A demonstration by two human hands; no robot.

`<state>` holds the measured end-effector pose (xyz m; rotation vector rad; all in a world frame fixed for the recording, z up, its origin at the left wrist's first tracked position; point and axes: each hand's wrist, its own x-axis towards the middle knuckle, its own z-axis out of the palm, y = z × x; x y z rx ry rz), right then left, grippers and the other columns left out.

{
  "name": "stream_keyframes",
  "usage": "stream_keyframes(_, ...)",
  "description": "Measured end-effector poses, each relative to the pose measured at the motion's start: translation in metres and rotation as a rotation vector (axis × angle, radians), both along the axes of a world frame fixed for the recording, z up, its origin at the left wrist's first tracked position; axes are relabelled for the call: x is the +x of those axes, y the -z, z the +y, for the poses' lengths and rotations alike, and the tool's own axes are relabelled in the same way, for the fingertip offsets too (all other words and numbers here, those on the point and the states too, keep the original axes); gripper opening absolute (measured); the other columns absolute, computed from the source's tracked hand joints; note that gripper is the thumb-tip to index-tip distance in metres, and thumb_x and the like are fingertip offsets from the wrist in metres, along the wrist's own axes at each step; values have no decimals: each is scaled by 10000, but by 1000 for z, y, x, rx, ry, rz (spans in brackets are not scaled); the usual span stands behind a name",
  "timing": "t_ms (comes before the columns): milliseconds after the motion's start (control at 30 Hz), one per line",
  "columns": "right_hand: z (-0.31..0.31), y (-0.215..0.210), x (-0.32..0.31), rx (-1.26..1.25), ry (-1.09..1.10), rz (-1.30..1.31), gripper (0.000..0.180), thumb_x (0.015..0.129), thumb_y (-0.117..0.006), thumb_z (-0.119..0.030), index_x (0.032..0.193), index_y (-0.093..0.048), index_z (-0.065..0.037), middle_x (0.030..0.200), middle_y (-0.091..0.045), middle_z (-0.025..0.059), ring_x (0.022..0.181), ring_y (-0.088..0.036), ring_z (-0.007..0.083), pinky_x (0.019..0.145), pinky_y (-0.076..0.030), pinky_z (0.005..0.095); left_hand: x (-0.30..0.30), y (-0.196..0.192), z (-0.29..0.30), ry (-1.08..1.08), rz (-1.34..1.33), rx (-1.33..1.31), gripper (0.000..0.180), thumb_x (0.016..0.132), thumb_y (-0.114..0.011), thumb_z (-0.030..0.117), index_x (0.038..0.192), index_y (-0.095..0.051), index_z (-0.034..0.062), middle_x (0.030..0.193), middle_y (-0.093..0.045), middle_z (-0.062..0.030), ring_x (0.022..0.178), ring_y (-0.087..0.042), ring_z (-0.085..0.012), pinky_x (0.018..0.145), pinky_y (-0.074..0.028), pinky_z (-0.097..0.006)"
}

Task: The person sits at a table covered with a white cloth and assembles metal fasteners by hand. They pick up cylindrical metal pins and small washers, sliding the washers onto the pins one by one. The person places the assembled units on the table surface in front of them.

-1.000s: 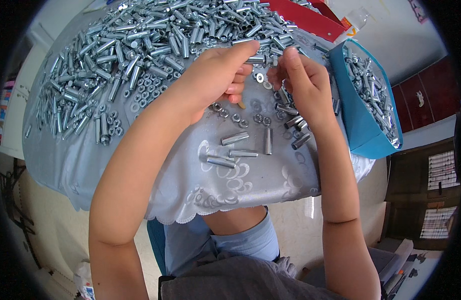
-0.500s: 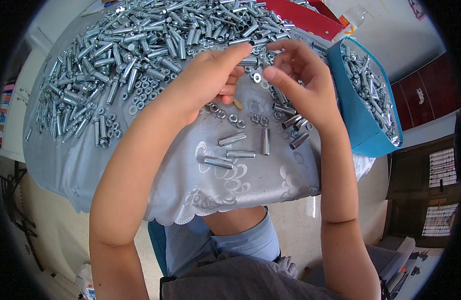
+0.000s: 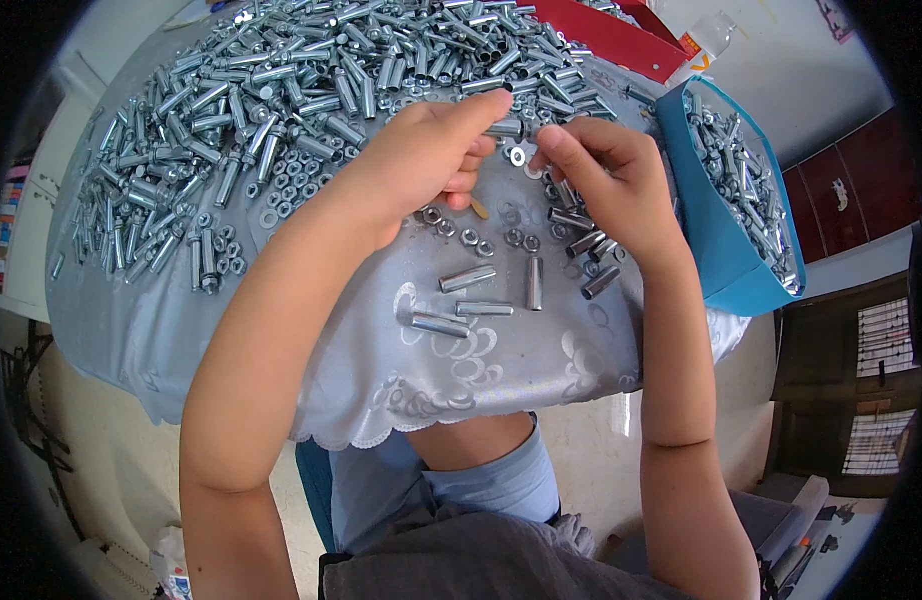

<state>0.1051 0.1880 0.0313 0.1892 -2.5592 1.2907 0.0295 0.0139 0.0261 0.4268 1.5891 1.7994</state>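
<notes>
My left hand (image 3: 431, 150) is closed, thumb and index finger pinching a shiny metal sleeve (image 3: 506, 128) that points to the right. Just off the sleeve's end is my right hand (image 3: 621, 190), its thumb and index finger drawn together; whatever they may hold is too small to make out. Below the hands lie several hex nuts (image 3: 469, 237) and a flat washer (image 3: 517, 157). Loose metal sleeves (image 3: 467, 278) rest on the cloth nearer to me, and more sleeves (image 3: 586, 243) lie under my right wrist.
A large heap of anchor bolts (image 3: 311, 70) covers the far and left side of the cloth-covered table (image 3: 361, 370). At the right stands a blue box (image 3: 746, 265) filled with bolts. Behind are a red box (image 3: 621, 40) and a clear bottle (image 3: 711, 38).
My right hand's fingers, spread apart before, have come together in a pinch close to the sleeve's end. My left hand keeps its grip, almost in the same place.
</notes>
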Motion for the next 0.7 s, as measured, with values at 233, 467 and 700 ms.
stream_keyframes(233,-5,0,0,-49,-15,148,233,727,-707,-105,921,-607,-25,620,-479,-34,573,-409,31,486,-327,186,6,-4,2,23,4,15,392,831,-549,410,612,-348,154,557,-308,72,461,-293,-43,453,-295,-221)
stream_keyframes(467,7,4,-1,66,-39,183,256,727,-710,-130,941,-603,-40,665,-487,-36,569,-411,36,496,-338,190,6,-2,1,19,17,-18,391,830,-554,412,616,-363,145,561,-311,65,460,-297,-45,450,-293,-221)
stream_keyframes(700,-1,0,0,38,-81,206,247,721,-712,-129,910,-585,-34,708,-517,-25,580,-420,39,510,-352,191,8,-3,1,17,31,-14,393,831,-551,415,618,-362,144,560,-309,66,459,-299,-44,449,-292,-220)
